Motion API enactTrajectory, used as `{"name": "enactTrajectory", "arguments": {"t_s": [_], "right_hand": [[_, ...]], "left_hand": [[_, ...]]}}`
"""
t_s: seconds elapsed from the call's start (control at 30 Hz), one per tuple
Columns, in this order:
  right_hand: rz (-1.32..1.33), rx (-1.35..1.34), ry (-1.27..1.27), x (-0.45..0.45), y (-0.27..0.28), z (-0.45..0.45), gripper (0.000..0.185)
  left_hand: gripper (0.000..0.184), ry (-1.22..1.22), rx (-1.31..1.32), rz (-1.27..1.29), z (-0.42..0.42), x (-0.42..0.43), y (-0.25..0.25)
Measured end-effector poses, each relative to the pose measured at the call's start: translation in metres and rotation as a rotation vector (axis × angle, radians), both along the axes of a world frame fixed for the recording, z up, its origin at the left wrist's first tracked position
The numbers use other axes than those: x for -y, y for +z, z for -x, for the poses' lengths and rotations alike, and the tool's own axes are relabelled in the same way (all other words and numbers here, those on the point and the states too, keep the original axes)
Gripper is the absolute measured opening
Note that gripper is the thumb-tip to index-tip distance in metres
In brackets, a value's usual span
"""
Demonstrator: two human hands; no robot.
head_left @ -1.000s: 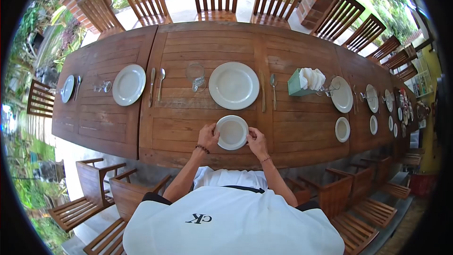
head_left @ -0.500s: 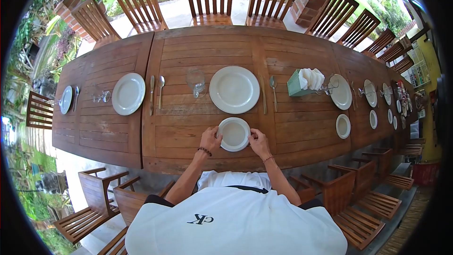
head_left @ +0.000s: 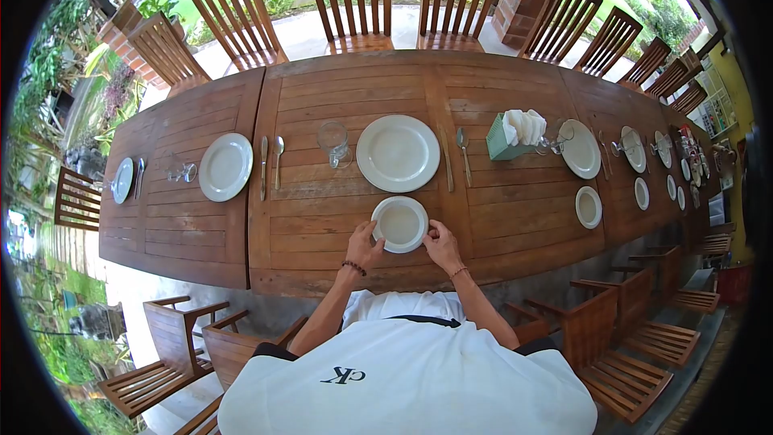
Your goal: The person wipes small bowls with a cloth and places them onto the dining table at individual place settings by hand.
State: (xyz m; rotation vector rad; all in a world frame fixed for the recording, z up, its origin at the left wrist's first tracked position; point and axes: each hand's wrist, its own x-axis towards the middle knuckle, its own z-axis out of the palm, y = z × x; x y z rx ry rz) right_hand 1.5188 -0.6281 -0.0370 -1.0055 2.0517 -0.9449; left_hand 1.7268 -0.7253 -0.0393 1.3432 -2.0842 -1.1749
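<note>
A small white bowl (head_left: 401, 224) rests on the wooden table (head_left: 322, 254) close to its near edge. My left hand (head_left: 365, 245), with a beaded bracelet at the wrist, grips the bowl's left rim. On the right rim are the fingers of my right hand (head_left: 441, 245), also closed on it. Just beyond the bowl lies a large white plate (head_left: 398, 153). A glass (head_left: 333, 142) is left of that plate, with a spoon (head_left: 279, 163) and a knife (head_left: 263, 167) farther left. Another knife (head_left: 447, 161) and spoon (head_left: 464, 156) lie to its right.
A green napkin holder (head_left: 501, 142) stands right of the cutlery. Farther right are a plate (head_left: 580, 150), a small bowl (head_left: 589, 207) and more settings. At the left lies another plate (head_left: 226, 167). Wooden chairs (head_left: 237, 20) line the table's far side; others stand on the near side.
The camera view has shifted slightly. Both hands remain at the bowl's rim, and the bowl sits a little nearer the large plate; my left thumb now shows over its rim.
</note>
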Motion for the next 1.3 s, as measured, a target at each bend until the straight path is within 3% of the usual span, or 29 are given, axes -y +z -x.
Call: {"name": "enactTrajectory", "arguments": {"t_s": [0.2, 0.5, 0.57, 0.7, 0.97, 1.23, 1.3], "right_hand": [[-0.009, 0.021, 0.007, -0.013, 0.003, -0.006, 0.048], [-0.035, 0.085, -0.048, -0.072, -0.003, 0.005, 0.050], [-0.073, 0.136, -0.080, -0.084, 0.005, 0.014, 0.049], [-0.010, 0.122, -0.120, -0.112, 0.002, 0.041, 0.049], [0.047, -0.109, -0.071, -0.213, 0.007, 0.141, 0.047], [-0.018, -0.122, -0.363, -0.352, 0.008, 0.240, 0.047], [-0.029, -0.127, -0.443, -0.386, 0.017, 0.254, 0.046]], "left_hand": [[0.052, 0.032, -0.039, -0.012, 0.001, -0.019, 0.010], [0.033, 0.161, -0.138, 0.171, 0.032, -0.047, 0.030], [0.028, 0.092, -0.123, 0.293, 0.046, -0.053, 0.032], [0.024, -0.040, -0.165, 0.292, 0.086, -0.073, 0.043], [0.015, -0.447, -0.141, 0.130, 0.212, -0.151, 0.033], [0.015, -0.682, -0.241, -0.089, 0.373, -0.263, 0.019], [0.017, -0.864, -0.222, -0.090, 0.407, -0.288, 0.023]]}}
